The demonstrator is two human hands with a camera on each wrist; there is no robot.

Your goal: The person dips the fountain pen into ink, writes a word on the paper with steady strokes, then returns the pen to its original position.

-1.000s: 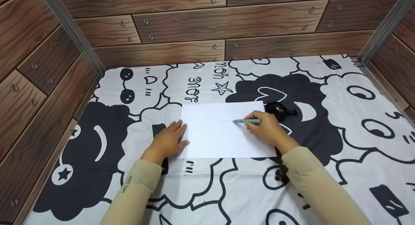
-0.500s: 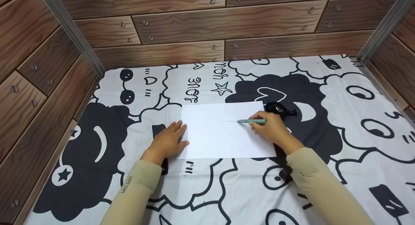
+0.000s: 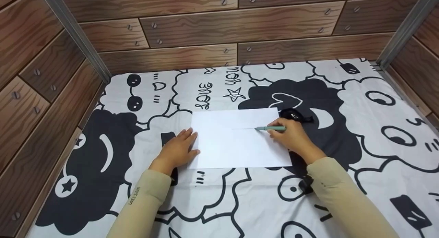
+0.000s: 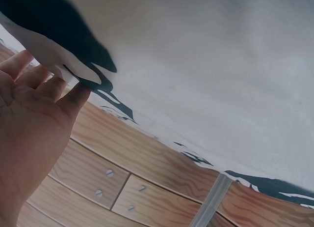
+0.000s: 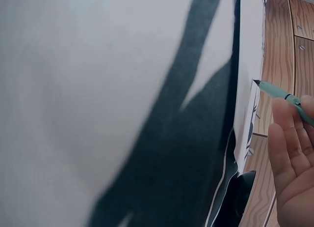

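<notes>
A white sheet of paper [image 3: 229,149] lies on the patterned cloth in the head view. My left hand [image 3: 176,148] rests with extended fingers at its left edge; the left wrist view shows that hand [image 4: 39,109] from the palm side. Over the sheet's right part, my right hand [image 3: 291,137] pinches a green pen [image 3: 276,128] between thumb and fingers. The pen's dark tip touches the paper at the right end of a thin, straight line [image 3: 241,129]. In the right wrist view the pen [image 5: 277,91] slants, its tip meeting the sheet [image 5: 248,65].
Beyond the right hand sits a glossy black rounded object [image 3: 291,114] with a narrow end, close to the paper's upper right corner. The black-and-white cartoon cloth [image 3: 212,203] covers the table. Wood-patterned panels [image 3: 192,28] and metal posts [image 3: 77,35] enclose the back and sides.
My right hand has moved steadily right with the pen, and the thin line on the paper has grown longer to the right. The left hand has stayed in place.
</notes>
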